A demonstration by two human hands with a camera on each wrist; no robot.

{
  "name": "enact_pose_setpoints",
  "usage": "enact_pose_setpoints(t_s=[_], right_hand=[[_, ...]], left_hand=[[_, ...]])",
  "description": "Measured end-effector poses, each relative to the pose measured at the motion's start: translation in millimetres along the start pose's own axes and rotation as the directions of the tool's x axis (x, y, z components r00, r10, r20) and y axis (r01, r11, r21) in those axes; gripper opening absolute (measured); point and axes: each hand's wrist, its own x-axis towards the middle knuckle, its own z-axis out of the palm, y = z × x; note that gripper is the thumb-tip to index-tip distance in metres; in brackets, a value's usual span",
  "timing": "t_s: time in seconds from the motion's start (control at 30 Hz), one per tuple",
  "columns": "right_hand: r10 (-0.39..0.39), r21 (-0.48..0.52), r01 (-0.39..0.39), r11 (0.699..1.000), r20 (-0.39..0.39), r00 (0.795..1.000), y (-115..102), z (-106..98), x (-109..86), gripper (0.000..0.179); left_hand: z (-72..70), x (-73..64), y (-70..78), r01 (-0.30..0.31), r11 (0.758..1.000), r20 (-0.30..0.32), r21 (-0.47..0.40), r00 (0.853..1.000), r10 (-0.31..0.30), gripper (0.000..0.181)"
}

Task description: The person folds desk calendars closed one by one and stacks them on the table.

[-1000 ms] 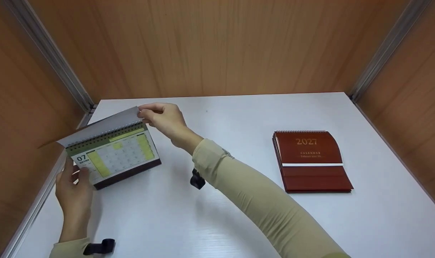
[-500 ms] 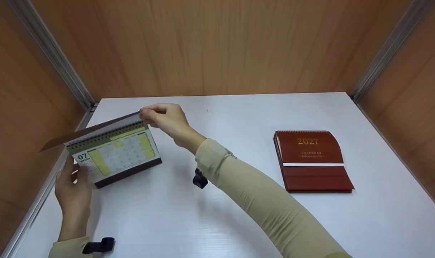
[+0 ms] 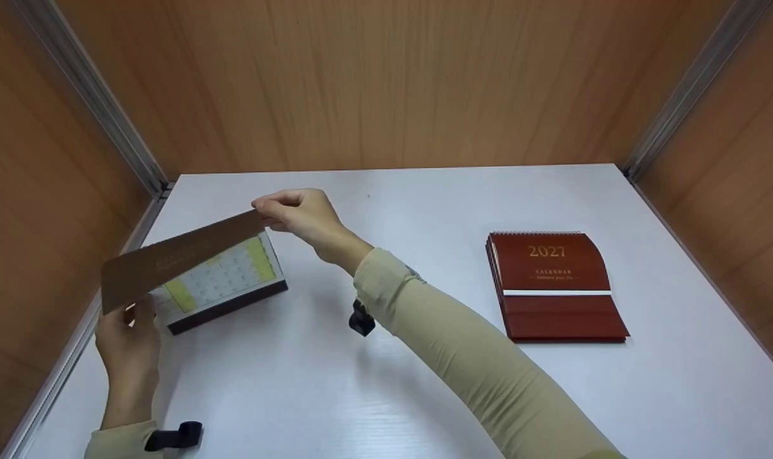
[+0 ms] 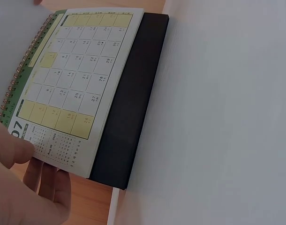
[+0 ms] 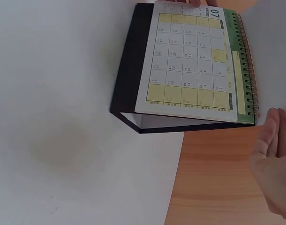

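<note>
A spiral-bound desk calendar (image 3: 223, 277) stands as a tent on a dark base at the left of the table, its July page facing me. My left hand (image 3: 130, 350) grips the calendar's left end, thumb on the page, fingers behind, as the left wrist view shows. My right hand (image 3: 310, 223) pinches the right corner of the brown cover (image 3: 182, 258). That cover slants down over the top of the July page and hides the spiral in the head view. From the right wrist, the copper spiral (image 5: 248, 65) shows beside the cover's pale underside.
A dark red 2027 desk calendar (image 3: 555, 317) with a white band stands on the right of the white table (image 3: 411, 210). Wooden panels (image 3: 386, 83) enclose the back and both sides. A black wrist camera (image 3: 176, 436) sits at the left cuff.
The brown cover has swung forward and down from behind the spiral, over the upper July page. My right hand has moved slightly right and down with it; my left hand has hardly moved.
</note>
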Motion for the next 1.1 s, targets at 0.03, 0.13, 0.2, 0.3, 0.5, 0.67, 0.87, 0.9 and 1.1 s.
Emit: enact_pose_setpoints(t_s=[0.03,0.13,0.2,0.3,0.5,0.67,0.87,0.9,1.1], right_hand=[[-0.001,0.002,0.001,1.0,0.003,1.0,1,0,-0.1,0.017],[-0.016,0.009,0.016,1.0,0.019,1.0,3,0,-0.6,0.017],[-0.03,0.01,0.03,1.0,0.03,0.999,5,0,-0.6,0.017],[-0.046,0.004,0.046,0.999,0.041,0.998,8,-1,-0.4,0.015],[-0.048,-0.032,0.05,0.998,0.06,0.997,13,-4,-0.1,0.013],[-0.047,-0.047,0.05,0.998,0.058,0.997,15,-5,-0.5,0.014],[-0.051,-0.098,0.057,0.994,0.063,0.997,21,-5,-1.3,0.012],[-0.051,-0.11,0.057,0.992,0.062,0.997,21,-5,-1.4,0.012],[-0.029,-0.146,0.035,0.989,0.041,0.999,24,-5,-1.0,0.01]], left_hand=[[-0.6,-0.5,-0.3,0.001,1.0,-0.004,-0.004,1.0,-0.001,0.036],[-2.2,-1.2,-1.0,0.014,1.0,-0.01,-0.003,1.0,-0.014,0.027],[-2.7,-1.2,-1.5,0.006,1.0,-0.007,-0.004,1.0,-0.006,0.029],[-3.1,-1.1,-2.0,0.009,1.0,-0.005,0.007,1.0,-0.009,0.028],[-3.1,0.9,0.9,0.069,0.987,0.007,-0.146,0.998,-0.069,0.027],[-2.8,2.3,6.1,0.127,0.925,0.03,-0.358,0.992,-0.125,0.018],[-4.9,2.5,9.1,0.213,0.877,0.074,-0.432,0.977,-0.2,0.042],[-5.0,2.9,9.3,0.215,0.873,0.078,-0.438,0.977,-0.201,0.043],[-5.4,6.4,9.1,0.24,0.828,0.121,-0.506,0.971,-0.208,0.048]])
